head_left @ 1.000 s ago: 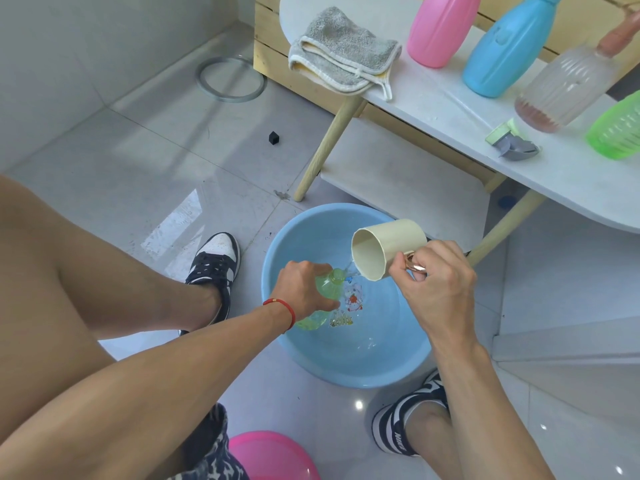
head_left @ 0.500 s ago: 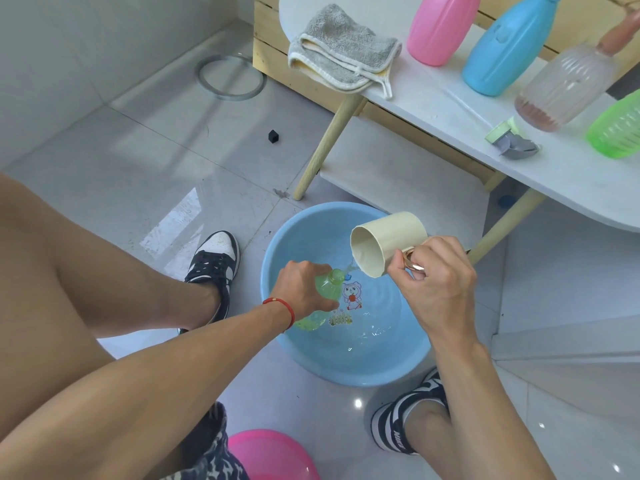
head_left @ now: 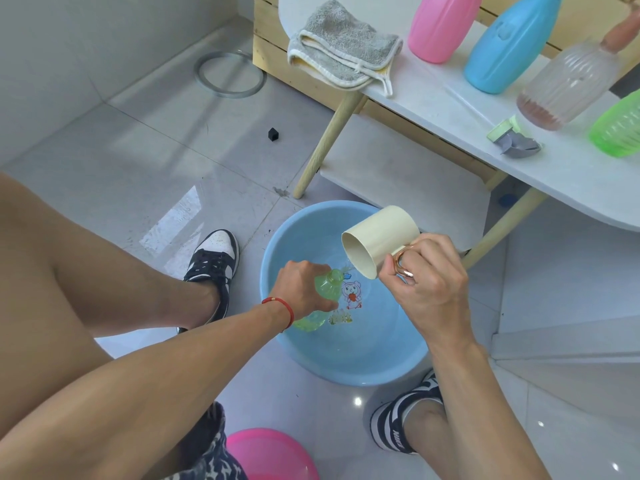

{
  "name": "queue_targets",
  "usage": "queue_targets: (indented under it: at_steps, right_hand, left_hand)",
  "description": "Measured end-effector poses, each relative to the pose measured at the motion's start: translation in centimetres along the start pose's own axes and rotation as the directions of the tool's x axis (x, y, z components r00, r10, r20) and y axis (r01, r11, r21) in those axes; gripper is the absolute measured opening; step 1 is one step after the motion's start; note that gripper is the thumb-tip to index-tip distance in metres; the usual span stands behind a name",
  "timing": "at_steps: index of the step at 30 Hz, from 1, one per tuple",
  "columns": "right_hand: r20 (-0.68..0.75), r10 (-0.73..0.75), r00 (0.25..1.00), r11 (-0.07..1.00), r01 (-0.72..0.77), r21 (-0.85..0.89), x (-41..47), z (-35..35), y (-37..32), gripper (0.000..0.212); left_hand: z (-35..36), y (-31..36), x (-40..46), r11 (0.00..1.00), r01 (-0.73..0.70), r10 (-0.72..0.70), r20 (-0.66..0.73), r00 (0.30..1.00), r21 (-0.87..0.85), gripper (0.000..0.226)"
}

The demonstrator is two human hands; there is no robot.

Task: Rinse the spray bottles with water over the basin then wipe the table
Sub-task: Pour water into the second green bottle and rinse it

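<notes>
My left hand (head_left: 302, 289) grips a small clear green spray bottle (head_left: 323, 292) without its cap, held tilted over the blue basin (head_left: 304, 223) on the floor. My right hand (head_left: 424, 282) holds a cream cup (head_left: 381, 239) by its copper handle, tipped with its mouth toward the bottle's open neck. On the white table (head_left: 571, 174) stand a pink bottle (head_left: 443, 26), a blue bottle (head_left: 509, 46), a clear ribbed bottle (head_left: 568, 84) and another green bottle (head_left: 620, 126). A grey folded cloth (head_left: 343, 50) lies at the table's left end.
A green-and-grey spray head (head_left: 514, 140) lies on the table near the bottles. A pink basin (head_left: 273, 455) sits at the bottom edge by my knee. My shoes (head_left: 214, 261) flank the blue basin. A round floor drain (head_left: 228, 77) and a small black cube (head_left: 273, 134) lie on the tiles.
The cup has lifted slightly and drawn a little away from the bottle's neck. The water in the basin has stilled, so its cartoon print shows clearly.
</notes>
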State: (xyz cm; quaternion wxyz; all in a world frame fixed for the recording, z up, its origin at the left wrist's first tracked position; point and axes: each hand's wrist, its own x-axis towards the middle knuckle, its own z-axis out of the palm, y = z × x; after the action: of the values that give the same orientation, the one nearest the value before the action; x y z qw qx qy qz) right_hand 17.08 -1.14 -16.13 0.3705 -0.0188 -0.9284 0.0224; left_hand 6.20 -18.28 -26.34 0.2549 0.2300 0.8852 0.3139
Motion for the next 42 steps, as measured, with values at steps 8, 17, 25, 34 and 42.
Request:
queue_targets:
  at_steps: [8,17,25,34,42]
  right_hand:
    - [0.01,0.076,0.997,0.996,-0.076,0.044,-0.5,0.8,0.2,0.033]
    - [0.589,0.651,0.479,0.641,-0.762,-0.088,-6.8,5.4,2.6,0.045]
    - [0.657,0.659,0.366,0.748,-0.415,-0.518,-14.7,9.8,1.6,0.018]
    - [0.764,0.514,0.39,0.607,-0.795,-0.003,-12.8,11.1,0.2,0.039]
    - [0.742,0.668,0.051,-0.113,-0.979,0.169,-10.0,9.3,1.8,0.032]
  left_hand:
    - [0.4,-0.4,0.3,1.0,0.01,-0.01,0.005,1.0,-0.025,0.083]
    - [0.7,-1.6,0.7,0.994,0.075,-0.075,-0.004,0.997,-0.083,0.077]
    - [0.3,-2.4,0.5,0.993,0.071,-0.074,-0.023,0.997,-0.094,0.076]
    - [-0.7,-2.4,-0.1,0.987,0.087,-0.093,-0.044,0.995,-0.133,0.064]
    - [-1.2,-2.0,-0.2,0.99,0.076,-0.082,-0.052,0.995,-0.117,0.068]
